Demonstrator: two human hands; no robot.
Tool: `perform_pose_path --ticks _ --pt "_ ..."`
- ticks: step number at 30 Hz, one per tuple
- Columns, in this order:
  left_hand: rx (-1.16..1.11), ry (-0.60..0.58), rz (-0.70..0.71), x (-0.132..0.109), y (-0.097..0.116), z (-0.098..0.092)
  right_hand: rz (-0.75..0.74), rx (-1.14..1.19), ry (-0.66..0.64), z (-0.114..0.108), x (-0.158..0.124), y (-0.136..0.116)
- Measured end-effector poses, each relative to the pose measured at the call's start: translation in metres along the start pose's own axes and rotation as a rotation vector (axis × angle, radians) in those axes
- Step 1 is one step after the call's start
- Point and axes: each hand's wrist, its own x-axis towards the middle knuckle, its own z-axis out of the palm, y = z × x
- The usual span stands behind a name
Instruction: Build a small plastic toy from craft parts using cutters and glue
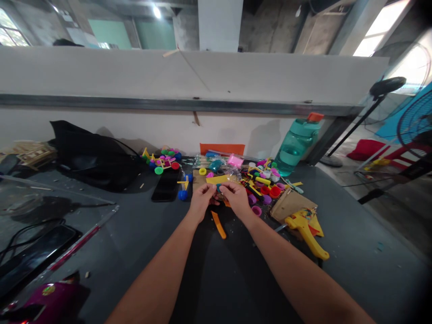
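My left hand [202, 198] and my right hand [235, 194] meet over the dark table, their fingers closed around a small teal piece [218, 186]. Its kind is too small to tell, and the fingertips cover most of it. Just below them on the table lies an orange-handled tool [219, 226], its upper end hidden near my hands. Behind the fingers is a yellow strip [218, 179]. Purple caps [256, 210] and red caps [275, 192] lie to the right of my right hand. Left of my left hand sits a small yellow piece with blue balls [182, 195].
A yellow glue gun [308, 234] rests at the right beside brown cardboard [290, 202]. Behind it stands a teal bottle [295, 144]. A black phone [165, 186], a black bag [97, 157] and a purple device [50, 301] are on the left. A white partition [135, 74] borders the back.
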Motion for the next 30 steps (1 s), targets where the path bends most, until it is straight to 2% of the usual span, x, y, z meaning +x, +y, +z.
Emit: perform_pose_path --ticks 7,15,26,30 --pt "0.006 -0.020 0.000 -0.0010 0.0016 0.0009 0.050 0.121 -0.015 -0.0009 0.0008 -0.0024" --pt "0.023 -0.014 -0.002 -0.0010 0.0020 0.0021 0.077 0.150 -0.017 -0.0005 0.0012 -0.0032" --pt "-0.008 -0.003 -0.009 -0.0003 0.0007 0.0017 -0.014 -0.001 -0.016 -0.0003 -0.0009 -0.0062" --pt "-0.017 -0.015 -0.002 -0.0001 0.0001 0.0009 -0.003 -0.001 -0.026 -0.0003 -0.0018 -0.0095"
